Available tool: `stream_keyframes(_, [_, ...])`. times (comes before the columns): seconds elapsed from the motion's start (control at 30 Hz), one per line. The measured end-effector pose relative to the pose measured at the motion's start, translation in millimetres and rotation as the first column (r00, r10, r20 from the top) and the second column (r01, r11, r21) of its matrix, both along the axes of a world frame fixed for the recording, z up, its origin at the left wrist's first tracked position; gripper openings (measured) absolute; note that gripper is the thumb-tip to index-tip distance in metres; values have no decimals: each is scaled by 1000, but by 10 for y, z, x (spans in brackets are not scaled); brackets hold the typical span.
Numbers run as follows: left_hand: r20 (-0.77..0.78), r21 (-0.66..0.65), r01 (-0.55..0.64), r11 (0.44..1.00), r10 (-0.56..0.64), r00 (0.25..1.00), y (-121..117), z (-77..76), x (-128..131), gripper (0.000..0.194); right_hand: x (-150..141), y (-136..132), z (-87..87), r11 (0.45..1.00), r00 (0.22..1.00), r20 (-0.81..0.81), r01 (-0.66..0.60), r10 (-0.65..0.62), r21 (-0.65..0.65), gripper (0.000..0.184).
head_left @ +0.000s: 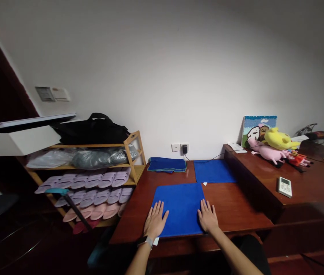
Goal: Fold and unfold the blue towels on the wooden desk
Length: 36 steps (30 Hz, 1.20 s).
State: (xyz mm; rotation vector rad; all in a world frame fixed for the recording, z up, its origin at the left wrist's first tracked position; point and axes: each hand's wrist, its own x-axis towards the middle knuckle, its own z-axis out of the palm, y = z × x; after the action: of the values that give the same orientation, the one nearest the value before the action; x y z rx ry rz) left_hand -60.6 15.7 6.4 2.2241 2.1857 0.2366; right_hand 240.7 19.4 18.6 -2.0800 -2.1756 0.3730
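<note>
Brown table [233, 200]: near cloth [180, 210] apparently unfolded; my left hand [154, 221] and right hand [208, 217] flat at its sides, gripping nothing. Far-left cloth [167, 164] looks folded.

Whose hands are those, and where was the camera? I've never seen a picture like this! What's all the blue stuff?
There's no robot in this picture, just a person's two bare hands. The camera sits on that person's head and looks forward and down, so you see roughly what they see.

The left hand and right hand lie flat, fingers spread a little, at the two sides of a blue cloth. They touch it but hold nothing.

Behind it on the brown table are two more blue cloths: one with a green edge, and a plain one further right. On the higher surface at the right is a yellow stuffed toy.
</note>
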Motion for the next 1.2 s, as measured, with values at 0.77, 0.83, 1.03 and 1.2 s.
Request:
stream_keyframes(0.77, [45, -7, 290, 957, -290, 956, 82, 113, 1210, 75, 39, -152, -201, 992, 996, -73, -40, 49, 123, 67])
stream_keyframes(0.83, [73, -20, 388, 921, -386, 920, 65, 60, 1558, 70, 54, -122, -265, 989, 994, -52, -84, 91, 125, 64])
stream_keyframes(1.03, [66, -53, 368, 928, -365, 929, -10, -24, 1542, 69, 76, -100, -292, 989, 993, -58, -91, 98, 118, 65])
stream_keyframes(1.2, [38, -54, 219, 974, -217, 975, -85, -17, 767, 74, 45, -178, -119, 995, 996, -79, -37, 44, 92, 67])
